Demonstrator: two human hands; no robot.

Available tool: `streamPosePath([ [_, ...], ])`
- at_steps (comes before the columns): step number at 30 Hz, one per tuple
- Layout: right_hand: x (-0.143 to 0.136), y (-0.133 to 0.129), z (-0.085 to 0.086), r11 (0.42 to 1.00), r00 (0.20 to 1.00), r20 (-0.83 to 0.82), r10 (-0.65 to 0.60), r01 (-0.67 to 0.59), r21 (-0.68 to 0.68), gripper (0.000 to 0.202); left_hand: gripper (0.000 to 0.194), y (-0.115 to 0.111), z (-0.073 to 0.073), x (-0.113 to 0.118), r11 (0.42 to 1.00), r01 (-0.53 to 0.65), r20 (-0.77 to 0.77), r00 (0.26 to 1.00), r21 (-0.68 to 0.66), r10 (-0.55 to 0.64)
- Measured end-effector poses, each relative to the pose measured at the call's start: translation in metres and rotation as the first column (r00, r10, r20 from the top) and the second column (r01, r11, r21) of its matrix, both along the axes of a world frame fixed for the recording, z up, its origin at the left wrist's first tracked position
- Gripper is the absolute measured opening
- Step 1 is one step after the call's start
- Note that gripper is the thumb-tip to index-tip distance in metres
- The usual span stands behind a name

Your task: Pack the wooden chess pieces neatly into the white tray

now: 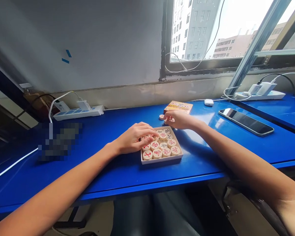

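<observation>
1. Two bare arms are seen nearest the camera, stretched out over the blue table [108, 177] toward a small box [161, 159].
2. The box is almost filled with round wooden game pieces [157, 153] marked in red and black. They lie flat in neat rows, so most of the packing looks done.
3. A few pieces are left outside. One piece [161, 116] lies just behind the box, and more seem to be under the right hand.
4. The left hand [134, 139] is laid palm down on the left part of the box. Its fingers are held close together and pressed on the pieces there.
5. The right hand [178, 119] is held just behind the box. Its fingers are curled onto loose pieces, but a firm grip cannot be told.
6. A box lid [178, 106] lies behind the right hand.
7. A phone [245, 121] lies well to the right of the box, and a power strip [78, 112] far to its left.
</observation>
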State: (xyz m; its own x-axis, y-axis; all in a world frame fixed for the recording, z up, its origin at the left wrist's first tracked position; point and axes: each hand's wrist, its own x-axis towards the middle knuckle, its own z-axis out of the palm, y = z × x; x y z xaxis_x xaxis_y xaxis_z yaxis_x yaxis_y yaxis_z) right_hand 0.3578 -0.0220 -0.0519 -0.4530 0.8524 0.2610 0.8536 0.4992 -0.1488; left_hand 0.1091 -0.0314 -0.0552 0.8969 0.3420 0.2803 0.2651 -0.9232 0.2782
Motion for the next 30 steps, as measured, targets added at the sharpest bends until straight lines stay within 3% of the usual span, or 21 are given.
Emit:
streamPosePath([
  [5, -0.004, 0.003, -0.004, 0.999, 0.998, 0.057, 0.031, -0.030, -0.031, 0.015, 0.033, -0.002, 0.000, 0.001, 0.999, -0.040, 0.017, 0.999, -0.010, 0.041],
  [9, 0.000, 0.002, -0.002, 0.999, 0.999, -0.028, -0.038, 0.037, -0.036, 0.019, 0.036, -0.002, -0.001, 0.001, 0.997, -0.075, 0.029, 0.997, -0.005, 0.076],
  [13, 0.003, -0.007, 0.011, 0.999, 0.988, -0.153, -0.035, 0.034, -0.012, 0.015, 0.040, 0.000, -0.001, 0.001, 0.997, -0.078, 0.009, 0.997, 0.000, 0.078],
  [17, -0.002, -0.030, 0.030, 0.971, 0.950, -0.257, 0.175, -0.209, -0.112, 0.017, 0.041, 0.002, -0.002, 0.001, 0.997, -0.072, 0.020, 0.997, 0.008, 0.072],
  [19, -0.008, -0.042, 0.036, 0.927, 0.927, -0.234, 0.293, -0.335, -0.167, 0.019, 0.038, 0.001, -0.003, 0.001, 0.998, -0.063, 0.037, 0.997, 0.017, 0.062],
  [21, -0.015, -0.052, 0.039, 0.906, 0.918, -0.191, 0.347, -0.380, -0.185, 0.021, 0.036, 0.000, -0.004, 0.002, 0.998, -0.057, 0.050, 0.997, 0.025, 0.056],
  [26, -0.020, -0.057, 0.038, 0.909, 0.917, -0.174, 0.359, -0.386, -0.159, 0.019, 0.031, 0.000, -0.004, 0.001, 0.997, -0.064, 0.060, 0.996, 0.035, 0.062],
  [30, -0.005, -0.046, 0.039, 0.959, 0.929, -0.255, 0.269, -0.282, -0.015, 0.015, 0.032, 0.001, -0.004, 0.001, 0.997, -0.074, 0.051, 0.996, 0.036, 0.072],
])
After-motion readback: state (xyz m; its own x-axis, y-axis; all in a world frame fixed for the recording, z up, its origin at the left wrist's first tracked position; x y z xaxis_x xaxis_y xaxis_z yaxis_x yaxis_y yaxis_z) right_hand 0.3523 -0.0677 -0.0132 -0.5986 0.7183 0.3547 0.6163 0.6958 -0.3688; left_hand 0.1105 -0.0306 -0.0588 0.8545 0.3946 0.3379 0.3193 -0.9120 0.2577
